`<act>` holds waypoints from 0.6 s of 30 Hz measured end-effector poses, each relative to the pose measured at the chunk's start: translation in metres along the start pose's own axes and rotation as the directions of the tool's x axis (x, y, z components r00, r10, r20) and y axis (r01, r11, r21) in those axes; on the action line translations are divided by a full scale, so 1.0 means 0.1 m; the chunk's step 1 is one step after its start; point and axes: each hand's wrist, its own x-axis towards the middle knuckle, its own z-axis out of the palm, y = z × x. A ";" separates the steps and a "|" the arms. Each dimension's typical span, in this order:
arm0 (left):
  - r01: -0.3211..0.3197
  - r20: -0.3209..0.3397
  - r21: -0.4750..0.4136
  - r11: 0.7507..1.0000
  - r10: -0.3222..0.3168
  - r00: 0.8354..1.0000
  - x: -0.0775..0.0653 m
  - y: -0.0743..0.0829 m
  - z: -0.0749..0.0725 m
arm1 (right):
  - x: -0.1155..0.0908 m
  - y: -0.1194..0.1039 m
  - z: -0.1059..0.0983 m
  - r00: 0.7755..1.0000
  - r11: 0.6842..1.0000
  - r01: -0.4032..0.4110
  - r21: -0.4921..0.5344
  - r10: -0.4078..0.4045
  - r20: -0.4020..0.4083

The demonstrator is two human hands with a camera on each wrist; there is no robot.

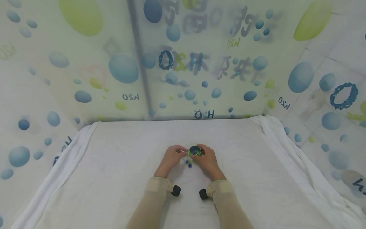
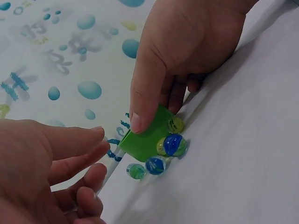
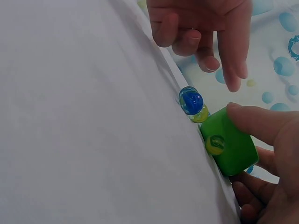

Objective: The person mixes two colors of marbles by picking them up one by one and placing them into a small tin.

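Observation:
A small green cup [image 1: 195,147] stands on the white cloth, dark inside with something glinting in it. My right hand [image 1: 209,160] grips the cup, thumb on its near side and fingers round the far side. My left hand [image 1: 172,156] is just left of the rim; its thumb and forefinger point at the cup with nothing visible between them. Several glass marbles with blue, green and yellow swirls lie close against the cup's near side, among them a blue marble [image 2: 175,145] and a yellow-green marble [image 3: 215,145].
White cloth [image 1: 114,165] covers the table, with bunched folds [image 1: 274,133] along its right and left sides. A wall [image 1: 183,89] printed with blue and green bubbles rises behind the back edge. Black wrist devices [image 1: 176,190] sit at both cuffs.

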 end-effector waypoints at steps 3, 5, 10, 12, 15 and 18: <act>0.035 0.033 0.002 0.999 -0.035 0.999 0.00 0.00 -0.01 | 0.01 0.00 0.00 1.000 1.000 -0.008 -0.001 0.008 0.005; 0.043 0.049 0.009 0.999 -0.043 0.998 -0.02 0.01 -0.02 | 0.02 0.01 0.00 1.000 1.000 -0.011 0.003 0.011 0.006; 0.036 0.079 0.045 0.998 -0.039 0.996 -0.04 0.01 -0.05 | 0.03 0.01 0.00 1.000 1.000 -0.005 0.007 0.005 0.002; 0.024 0.091 0.054 0.998 -0.029 0.995 -0.04 0.01 -0.05 | 0.02 0.00 -0.01 1.000 1.000 -0.004 0.008 0.004 -0.001; 0.003 0.112 0.069 0.998 -0.011 0.994 -0.03 -0.02 -0.04 | 0.00 -0.01 -0.01 1.000 1.000 0.003 0.002 -0.003 -0.002; -0.013 0.139 0.092 0.996 0.000 0.990 -0.01 -0.07 -0.04 | 0.00 -0.01 -0.01 1.000 1.000 0.004 0.000 -0.004 0.001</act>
